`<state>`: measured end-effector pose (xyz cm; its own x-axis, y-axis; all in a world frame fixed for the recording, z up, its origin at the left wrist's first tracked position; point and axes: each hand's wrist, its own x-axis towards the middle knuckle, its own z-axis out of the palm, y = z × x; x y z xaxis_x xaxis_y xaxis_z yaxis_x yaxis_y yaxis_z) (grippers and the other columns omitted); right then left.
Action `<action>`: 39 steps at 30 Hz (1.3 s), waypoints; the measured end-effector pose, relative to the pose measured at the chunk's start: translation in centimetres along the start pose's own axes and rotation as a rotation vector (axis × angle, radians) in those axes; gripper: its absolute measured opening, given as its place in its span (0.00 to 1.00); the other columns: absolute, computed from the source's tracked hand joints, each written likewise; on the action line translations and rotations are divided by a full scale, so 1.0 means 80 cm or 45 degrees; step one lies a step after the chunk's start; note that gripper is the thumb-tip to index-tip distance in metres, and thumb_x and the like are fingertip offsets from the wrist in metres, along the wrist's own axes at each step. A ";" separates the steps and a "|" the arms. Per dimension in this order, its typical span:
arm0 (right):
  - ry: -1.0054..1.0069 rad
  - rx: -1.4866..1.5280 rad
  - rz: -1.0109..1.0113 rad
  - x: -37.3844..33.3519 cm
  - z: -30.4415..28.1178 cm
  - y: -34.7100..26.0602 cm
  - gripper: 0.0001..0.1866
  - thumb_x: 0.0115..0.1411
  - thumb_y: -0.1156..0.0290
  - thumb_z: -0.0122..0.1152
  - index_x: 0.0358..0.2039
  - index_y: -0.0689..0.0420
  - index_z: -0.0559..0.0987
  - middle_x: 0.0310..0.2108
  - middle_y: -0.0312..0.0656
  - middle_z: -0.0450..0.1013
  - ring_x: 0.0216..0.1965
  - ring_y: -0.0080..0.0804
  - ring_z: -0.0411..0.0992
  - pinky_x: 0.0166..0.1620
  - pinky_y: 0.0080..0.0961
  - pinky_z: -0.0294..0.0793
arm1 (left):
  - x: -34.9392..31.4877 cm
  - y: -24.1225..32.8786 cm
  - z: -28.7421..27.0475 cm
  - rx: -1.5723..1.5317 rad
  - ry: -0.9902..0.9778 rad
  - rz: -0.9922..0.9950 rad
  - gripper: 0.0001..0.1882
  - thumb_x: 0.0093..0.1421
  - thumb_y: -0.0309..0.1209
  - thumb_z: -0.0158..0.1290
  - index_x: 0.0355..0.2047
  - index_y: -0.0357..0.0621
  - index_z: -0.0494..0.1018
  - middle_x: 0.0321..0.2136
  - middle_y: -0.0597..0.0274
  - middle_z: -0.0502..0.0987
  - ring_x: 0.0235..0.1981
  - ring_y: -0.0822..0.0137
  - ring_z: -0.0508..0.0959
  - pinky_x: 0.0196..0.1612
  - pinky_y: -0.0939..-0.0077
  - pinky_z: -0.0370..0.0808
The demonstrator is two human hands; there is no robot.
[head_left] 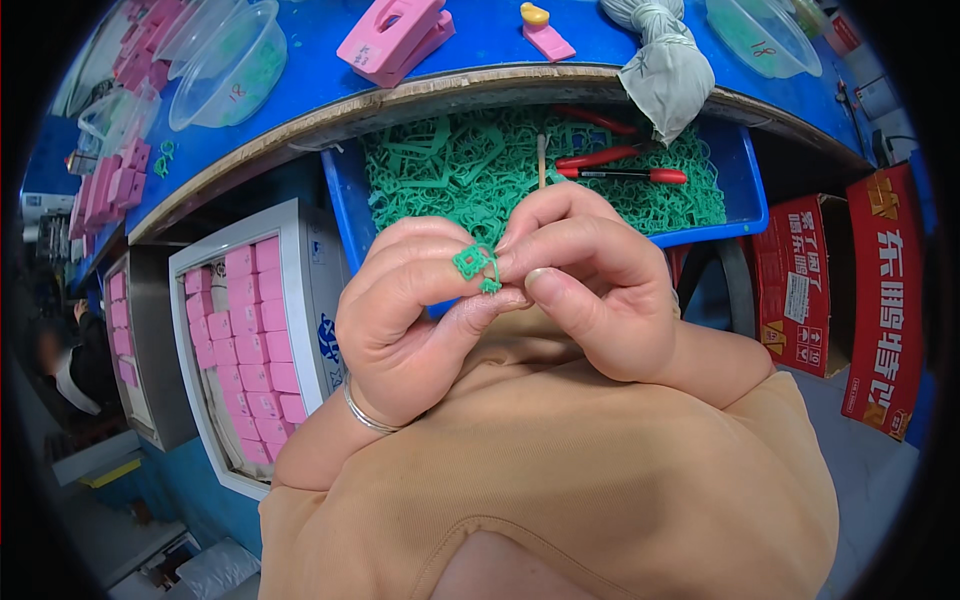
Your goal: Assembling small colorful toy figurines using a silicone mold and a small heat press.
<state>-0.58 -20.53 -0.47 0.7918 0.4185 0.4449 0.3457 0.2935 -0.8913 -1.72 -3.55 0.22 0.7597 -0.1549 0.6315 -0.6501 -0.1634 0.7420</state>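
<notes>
A small green openwork piece (pixel 470 262) with a thin side stem is pinched between the thumb and fingers of my left hand (pixel 395 310). My right hand (pixel 605 280) has its thumb and forefinger closed at the stem side of that piece; its fingertips partly hide the contact. Both hands are over the near edge of a blue tray (pixel 748 190) heaped with green lattice scraps (pixel 440 180). Red-handled pliers (pixel 600 158), a red-and-black slim tool (pixel 630 175) and a thin stick (pixel 542 160) lie on the scraps.
Above the tray, the blue bench (pixel 480 35) bears a pink block clamp (pixel 395 40), a tied grey bag (pixel 668 75) and clear bowls (pixel 230 75). A white-framed case of pink blocks (pixel 240 340) stands left. Red cartons (pixel 800 285) stand right. Another person (pixel 75 365) is far left.
</notes>
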 end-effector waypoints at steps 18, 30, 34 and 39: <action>0.026 0.036 -0.001 0.002 0.003 0.001 0.11 0.51 0.82 0.55 0.37 0.59 0.73 0.39 0.44 0.63 0.40 0.26 0.63 0.45 0.23 0.64 | 0.005 0.000 -0.004 0.083 -0.083 0.090 0.12 0.41 0.18 0.60 0.28 0.41 0.74 0.24 0.62 0.75 0.27 0.61 0.73 0.30 0.72 0.69; 0.072 0.066 -0.013 0.003 0.008 0.005 0.11 0.49 0.84 0.56 0.34 0.59 0.73 0.37 0.42 0.64 0.34 0.22 0.65 0.37 0.18 0.66 | 0.004 -0.002 -0.004 0.111 -0.090 0.115 0.12 0.41 0.18 0.59 0.28 0.41 0.73 0.24 0.61 0.75 0.27 0.62 0.73 0.30 0.72 0.69; 0.126 0.057 -0.031 0.003 0.009 0.006 0.09 0.49 0.83 0.57 0.33 0.59 0.74 0.35 0.39 0.65 0.28 0.18 0.67 0.29 0.14 0.69 | 0.002 -0.003 -0.003 0.129 -0.088 0.109 0.11 0.41 0.18 0.59 0.28 0.40 0.73 0.25 0.61 0.74 0.27 0.62 0.73 0.30 0.72 0.69; 0.252 0.229 0.137 0.002 0.017 0.000 0.08 0.52 0.81 0.55 0.34 0.59 0.74 0.35 0.38 0.65 0.31 0.19 0.66 0.31 0.14 0.68 | -0.002 -0.006 0.002 0.111 0.008 0.092 0.11 0.43 0.17 0.57 0.29 0.40 0.72 0.25 0.60 0.74 0.26 0.62 0.72 0.31 0.73 0.68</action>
<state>-1.16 -19.30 -0.26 0.9080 0.2850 0.3071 0.1734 0.4117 -0.8947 -1.53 -3.58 -0.25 0.7106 -0.1631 0.6844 -0.7017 -0.2361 0.6722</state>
